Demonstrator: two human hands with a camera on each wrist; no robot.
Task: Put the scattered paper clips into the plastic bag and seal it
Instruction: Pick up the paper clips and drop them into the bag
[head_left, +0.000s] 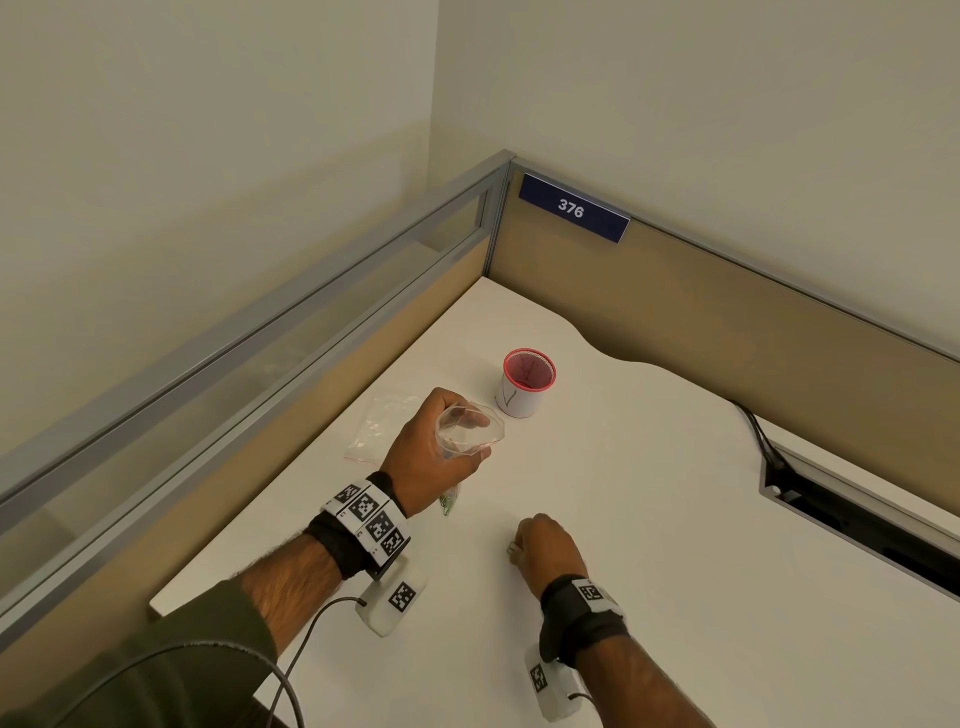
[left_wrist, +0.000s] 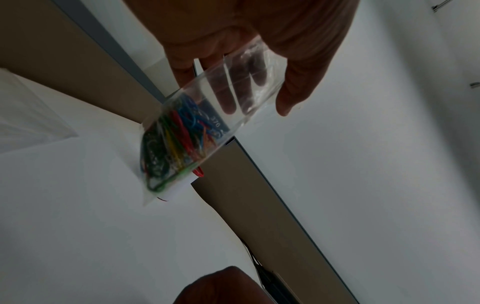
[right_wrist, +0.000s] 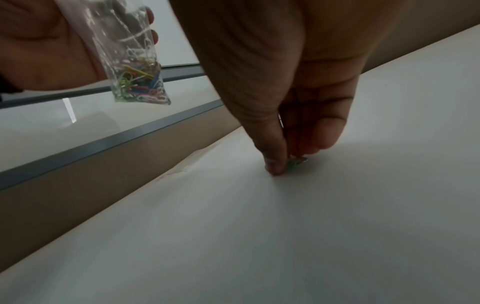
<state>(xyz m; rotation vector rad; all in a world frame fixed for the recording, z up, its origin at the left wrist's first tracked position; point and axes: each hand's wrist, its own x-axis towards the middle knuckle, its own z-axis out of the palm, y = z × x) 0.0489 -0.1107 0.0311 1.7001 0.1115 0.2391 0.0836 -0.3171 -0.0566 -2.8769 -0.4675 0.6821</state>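
Note:
My left hand (head_left: 436, 452) holds a small clear plastic bag (head_left: 467, 434) above the white desk, mouth held wide and facing up. Several coloured paper clips (left_wrist: 176, 144) lie bunched in the bag's lower end (right_wrist: 140, 86). My right hand (head_left: 545, 545) is down on the desk nearer to me, fingers bunched, thumb and fingertips (right_wrist: 275, 164) pinching a small paper clip (right_wrist: 294, 162) at the surface; the clip is mostly hidden by the fingers.
A white cup with a red rim (head_left: 524, 384) stands beyond the left hand. Another clear flat bag (head_left: 379, 428) lies on the desk to the left. Tan partition walls (head_left: 727, 312) close the desk's corner, and a cable slot (head_left: 857, 514) opens at the right.

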